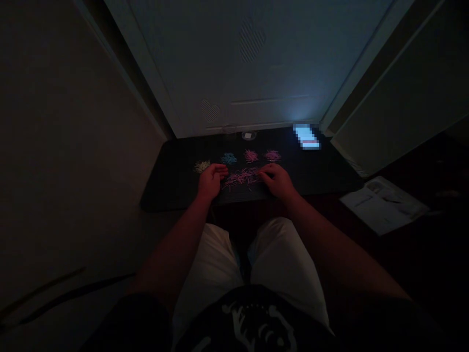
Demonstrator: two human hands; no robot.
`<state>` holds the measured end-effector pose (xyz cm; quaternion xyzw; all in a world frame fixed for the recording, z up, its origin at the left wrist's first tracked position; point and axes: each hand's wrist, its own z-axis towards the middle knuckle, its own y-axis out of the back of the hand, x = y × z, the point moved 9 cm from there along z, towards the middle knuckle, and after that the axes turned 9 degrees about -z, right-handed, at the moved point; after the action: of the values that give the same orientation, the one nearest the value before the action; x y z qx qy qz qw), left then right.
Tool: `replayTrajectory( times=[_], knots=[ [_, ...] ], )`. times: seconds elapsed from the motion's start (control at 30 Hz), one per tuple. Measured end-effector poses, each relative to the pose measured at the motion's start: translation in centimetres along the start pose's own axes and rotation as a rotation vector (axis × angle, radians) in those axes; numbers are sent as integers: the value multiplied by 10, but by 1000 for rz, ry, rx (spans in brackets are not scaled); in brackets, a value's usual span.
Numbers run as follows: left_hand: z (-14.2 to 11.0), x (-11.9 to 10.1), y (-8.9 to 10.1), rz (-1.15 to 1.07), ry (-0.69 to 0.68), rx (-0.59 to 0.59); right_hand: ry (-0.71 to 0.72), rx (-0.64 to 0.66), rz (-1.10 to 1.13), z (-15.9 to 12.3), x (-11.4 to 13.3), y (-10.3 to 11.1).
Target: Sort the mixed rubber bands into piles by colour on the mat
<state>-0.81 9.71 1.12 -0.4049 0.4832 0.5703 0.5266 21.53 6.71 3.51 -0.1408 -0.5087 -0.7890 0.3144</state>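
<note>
A wide, loose pile of thin purple-pink strips point(242, 177) lies near the front of a dark table point(172, 183). My left hand point(211, 182) is at the pile's left end, its fingers stretched out towards the strips. At the right end, my right hand point(276, 179) has thumb and fingers drawn together; whatever they pinch is too dark and small to make out. Behind the pile sit smaller heaps: a pale yellowish heap point(202, 166) by my left hand, a blue heap point(229, 158), a pink heap point(251, 156) and a pinkish-purple heap point(273, 155).
At the table's back right a bright screen point(307, 137), blurred out, lights the dim room. A small round clear container point(248, 136) stands at the back edge, against a white panel point(205, 58) with striped hearts. Right of the table lies an open booklet point(384, 205).
</note>
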Motion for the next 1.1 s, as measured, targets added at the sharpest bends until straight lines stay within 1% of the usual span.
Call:
replayTrajectory(
  times=[0.07, 0.13, 0.2, 0.3, 0.37, 0.43, 0.63, 0.77, 0.93, 1.1],
  knots=[
    [-1, -5, 1, 83, -34, -2, -23, -17, 4, 0, -2, 2],
    [-3, -15, -2, 213, -93, 22, -44, -33, 11, -1, -3, 4],
    [-8, -26, -11, 363, -168, 93, -64, -40, 16, -1, -5, 4],
    [-17, -39, -31, 530, -276, 240, -82, -13, 19, -2, -6, 2],
    [-21, -42, -39, 590, -306, 304, -93, 9, 31, -2, -7, -1],
    [-22, -41, -43, 621, -307, 332, -110, 24, 40, -2, -7, -2],
    [-20, -38, -45, 634, -318, 345, -132, 32, 64, -2, -8, -3],
    [-18, -36, -42, 651, -287, 315, -148, 15, 122, -3, -11, -3],
    [-16, -35, -35, 612, -256, 257, -198, -10, 238, -3, -17, -3],
    [-15, -34, -33, 568, -266, 249, -213, -10, 292, -4, -19, -4]
  ],
)
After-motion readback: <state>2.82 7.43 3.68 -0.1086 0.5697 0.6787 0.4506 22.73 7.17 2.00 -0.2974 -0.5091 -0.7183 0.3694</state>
